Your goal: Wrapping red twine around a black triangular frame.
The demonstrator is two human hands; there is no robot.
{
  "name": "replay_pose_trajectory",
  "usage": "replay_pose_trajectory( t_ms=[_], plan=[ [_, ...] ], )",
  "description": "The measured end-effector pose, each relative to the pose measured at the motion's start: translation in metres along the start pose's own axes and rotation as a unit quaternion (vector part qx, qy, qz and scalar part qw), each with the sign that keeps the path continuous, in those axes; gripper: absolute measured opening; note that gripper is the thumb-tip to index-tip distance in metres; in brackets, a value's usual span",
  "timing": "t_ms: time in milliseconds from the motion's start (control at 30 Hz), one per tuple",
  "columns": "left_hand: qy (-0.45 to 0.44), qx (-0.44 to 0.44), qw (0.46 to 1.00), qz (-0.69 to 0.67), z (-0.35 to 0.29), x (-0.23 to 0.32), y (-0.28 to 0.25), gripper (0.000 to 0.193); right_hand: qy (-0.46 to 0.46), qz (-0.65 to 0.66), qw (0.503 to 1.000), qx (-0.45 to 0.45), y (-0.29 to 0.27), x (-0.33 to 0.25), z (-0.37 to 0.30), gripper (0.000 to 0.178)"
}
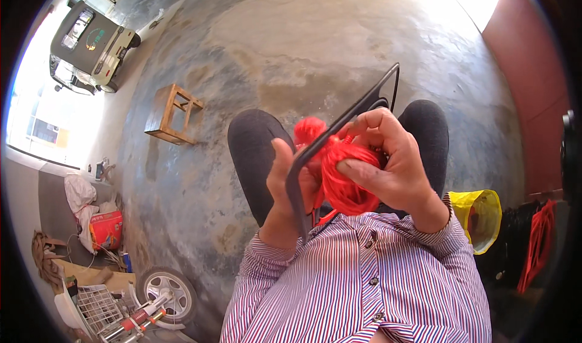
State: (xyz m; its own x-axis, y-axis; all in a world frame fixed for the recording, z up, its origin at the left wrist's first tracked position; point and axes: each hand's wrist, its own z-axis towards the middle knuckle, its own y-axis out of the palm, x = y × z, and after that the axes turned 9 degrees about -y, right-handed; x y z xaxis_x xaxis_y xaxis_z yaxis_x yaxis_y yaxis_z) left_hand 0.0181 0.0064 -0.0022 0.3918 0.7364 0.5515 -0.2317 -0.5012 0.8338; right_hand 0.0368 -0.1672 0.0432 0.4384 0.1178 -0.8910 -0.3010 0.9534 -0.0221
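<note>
A bundle of red yarn (341, 179) is wound around a dark rectangular metal frame (345, 125) held over my lap. My left hand (285, 179) grips the frame's near corner from the left side. My right hand (388, 161) closes over the top of the yarn, its thumb pressing the strands and its fingers curled over the frame's bar. A red tuft (309, 128) sticks out above the frame. My knees in dark trousers lie below, and my striped shirt fills the lower picture.
A small wooden stool (173, 114) stands on the concrete floor to the left. A small vehicle (91, 46) is parked at top left. A yellow bag (479, 216) sits at my right. A wheel (167, 288), a wire basket and clutter lie at lower left.
</note>
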Motion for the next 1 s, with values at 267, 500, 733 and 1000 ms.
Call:
replay_pose_trajectory(
  t_ms=[267,500,733,1000],
  plan=[
    [-0.01,0.031,0.99,0.135,-0.006,0.011,0.018,0.066,0.08,0.343,0.935,0.044,-0.017,0.043,-0.008,0.014],
    [-0.155,-0.032,0.982,-0.101,-0.011,-0.004,0.007,0.049,0.299,0.568,0.767,0.002,-0.01,0.079,-0.015,0.042],
    [-0.068,-0.094,0.975,-0.188,-0.005,-0.007,0.023,0.045,0.22,0.6,0.766,-0.066,-0.006,0.078,0.002,0.039],
    [-0.094,-0.062,0.993,-0.041,-0.013,0.001,0.011,0.09,0.15,0.5,0.841,0.143,-0.03,0.118,-0.028,0.029]
  ],
)
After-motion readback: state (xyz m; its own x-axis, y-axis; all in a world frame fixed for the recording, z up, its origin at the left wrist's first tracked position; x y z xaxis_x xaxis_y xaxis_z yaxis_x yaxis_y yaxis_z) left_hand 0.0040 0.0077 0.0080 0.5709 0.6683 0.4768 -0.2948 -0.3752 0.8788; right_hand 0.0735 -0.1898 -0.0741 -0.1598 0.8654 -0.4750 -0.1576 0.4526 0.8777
